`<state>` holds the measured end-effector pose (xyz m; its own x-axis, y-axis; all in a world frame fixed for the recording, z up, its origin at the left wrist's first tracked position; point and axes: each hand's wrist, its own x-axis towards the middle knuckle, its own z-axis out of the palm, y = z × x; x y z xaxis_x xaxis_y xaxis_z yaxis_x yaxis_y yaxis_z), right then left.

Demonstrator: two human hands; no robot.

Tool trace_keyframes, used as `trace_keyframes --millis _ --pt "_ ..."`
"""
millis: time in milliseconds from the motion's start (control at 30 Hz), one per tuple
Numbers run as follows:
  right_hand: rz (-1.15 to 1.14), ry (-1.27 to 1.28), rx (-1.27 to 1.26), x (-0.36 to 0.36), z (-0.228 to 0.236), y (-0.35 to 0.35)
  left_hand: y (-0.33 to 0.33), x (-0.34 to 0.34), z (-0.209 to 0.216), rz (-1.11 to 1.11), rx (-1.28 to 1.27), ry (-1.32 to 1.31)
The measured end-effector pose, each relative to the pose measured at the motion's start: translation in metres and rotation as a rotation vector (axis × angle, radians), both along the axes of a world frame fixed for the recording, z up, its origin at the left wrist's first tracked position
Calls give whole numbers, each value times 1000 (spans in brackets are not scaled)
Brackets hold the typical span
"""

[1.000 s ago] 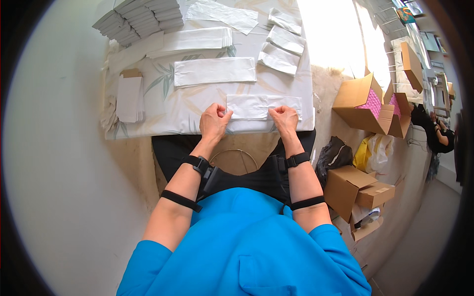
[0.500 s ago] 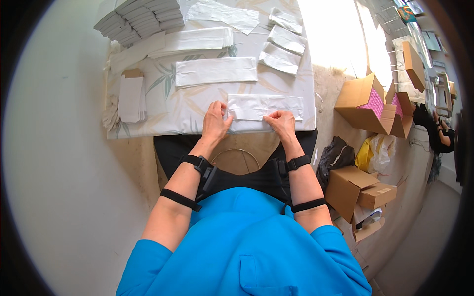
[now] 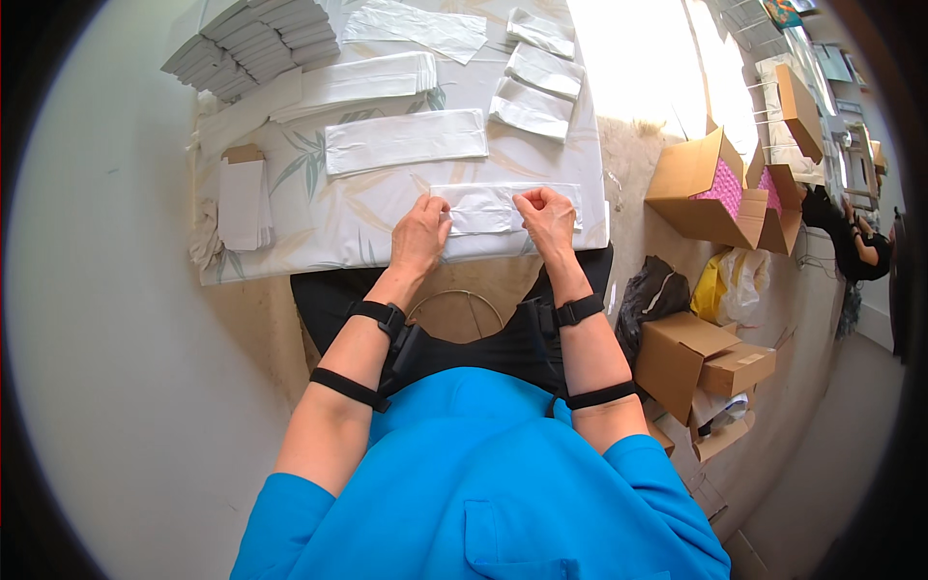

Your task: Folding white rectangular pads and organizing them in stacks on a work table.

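A folded white strip (image 3: 480,210) of thin, creased sheet, paper or plastic, lies flat along the near edge of the table. At its left end my left hand (image 3: 420,235) is closed, with curled fingertips gripping the edge. My right hand (image 3: 548,222) pinches at the strip right of its middle, thumb and forefinger together, and covers part of it. Just beyond lies a longer folded white strip (image 3: 406,142). Several shorter folded white pieces (image 3: 530,106) sit at the far right of the table.
Stacked white bundles (image 3: 253,43) rise at the far left of the patterned tablecloth (image 3: 319,227). More folded strips (image 3: 372,80) lie nearby, beside a pile of white cards (image 3: 244,203). Right of the table stand open cardboard boxes (image 3: 691,188) and bags (image 3: 657,295). A wall (image 3: 116,290) closes the left.
My right hand has moved from the strip's near edge up toward its far edge, still pinching. My left hand stays at the left end. The whole view has shifted slightly.
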<state>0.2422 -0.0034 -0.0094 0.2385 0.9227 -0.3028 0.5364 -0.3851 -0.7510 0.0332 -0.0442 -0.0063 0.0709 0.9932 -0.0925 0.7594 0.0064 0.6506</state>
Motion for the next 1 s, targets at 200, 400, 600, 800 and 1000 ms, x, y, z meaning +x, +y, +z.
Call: trace_keyframes --millis 200,400,600,800,1000 --pt "-24 321 -32 -20 14 -7 5 11 6 77 -24 -156" --pt "-42 -60 205 -20 -20 2 10 10 -15 91 15 -216" --pt "162 116 393 -91 25 27 2 -6 -7 251 72 -330" --pt "425 -53 399 -173 8 74 -6 -63 -4 610 33 -489" --pt "438 -138 254 -180 -23 88 1 -117 -7 710 43 -551"
